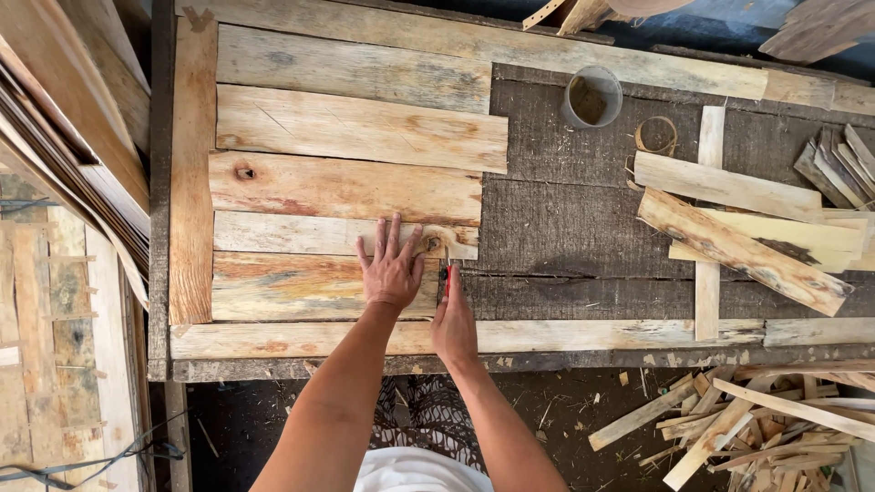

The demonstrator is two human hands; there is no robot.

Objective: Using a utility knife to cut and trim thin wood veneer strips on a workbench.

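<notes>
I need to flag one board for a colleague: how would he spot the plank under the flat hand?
Start at the stack of pale planks on the left of the dark workbench. Count down to the lowest plank, under the left hand, with the right hand at its end. It alone shows orange and grey streaks.

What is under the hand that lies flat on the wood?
The left hand lies flat on a pale plank near its right end. The wood right beneath the palm is covered, so its surface there cannot be seen.
</notes>
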